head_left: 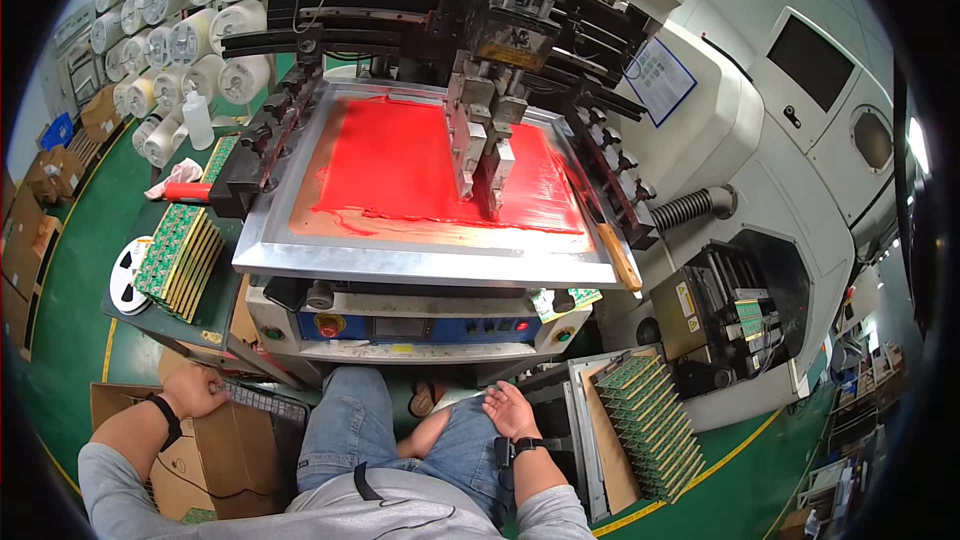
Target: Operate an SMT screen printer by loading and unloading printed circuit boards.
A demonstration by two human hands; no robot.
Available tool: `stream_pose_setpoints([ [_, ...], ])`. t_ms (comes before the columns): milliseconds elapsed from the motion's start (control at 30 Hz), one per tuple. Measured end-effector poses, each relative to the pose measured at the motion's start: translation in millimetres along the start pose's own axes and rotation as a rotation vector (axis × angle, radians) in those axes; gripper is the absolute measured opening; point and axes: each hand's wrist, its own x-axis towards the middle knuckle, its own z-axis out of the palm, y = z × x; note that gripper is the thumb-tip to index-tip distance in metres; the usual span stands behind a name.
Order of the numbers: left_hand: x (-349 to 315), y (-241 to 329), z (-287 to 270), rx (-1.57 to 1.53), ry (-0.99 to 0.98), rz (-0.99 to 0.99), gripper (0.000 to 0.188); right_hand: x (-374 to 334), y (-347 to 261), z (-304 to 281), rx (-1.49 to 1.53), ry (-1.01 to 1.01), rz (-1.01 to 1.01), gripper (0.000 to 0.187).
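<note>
My left hand point(192, 391) is at the lower left, over an open cardboard box point(235, 450). Its fingers are curled in at the end of a dark grey gridded panel point(265, 402), and they appear closed on it. My right hand point(509, 409) rests palm up by my right thigh, its fingers loosely spread and nothing in them. In front of me stands a screen printing machine. Its metal-framed screen point(420, 265) is spread with red paste point(390, 165), and a squeegee head point(480, 140) stands over the paste. A wooden-handled spatula point(618, 256) lies along the frame's right side.
Green circuit boards point(180, 255) stand stacked beside a white reel point(128, 275) on the left table. More boards point(650, 425) sit in a rack at lower right. A white bottle point(197, 120) stands at the back left. A large white machine point(800, 170) fills the right.
</note>
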Motion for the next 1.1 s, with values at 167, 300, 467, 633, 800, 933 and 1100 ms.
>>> stream_pose_setpoints([
  [167,-0.6,-1.2,1.3,0.004,-0.005,0.008,0.037,0.9,-1.1,2.1,-0.017,0.025,0.01,0.023],
  [300,-0.7,3.5,-2.0,0.009,-0.017,-0.003,0.038,2.3,-2.8,1.4,-0.021,0.028,0.018,0.022],
  [467,0.6,0.2,0.2,0.002,-0.042,-0.008,0.039,4.2,-2.1,-0.1,-0.026,0.016,0.017,0.021],
  [633,1.6,-0.8,2.4,0.023,-0.046,-0.018,0.041,5.6,-2.0,-1.9,-0.033,0.011,0.014,0.024],
  [800,1.5,-0.1,2.5,0.026,-0.039,-0.022,0.041,6.2,-2.0,-3.6,-0.029,0.014,0.016,0.021],
  [933,1.1,0.1,2.5,0.019,-0.035,-0.016,0.041,5.5,-2.7,-1.6,-0.035,0.022,0.015,0.019],
  [1100,1.7,-1.9,5.1,0.013,-0.024,-0.008,0.041,5.5,-3.3,0.4,-0.032,0.015,0.011,0.02],
])
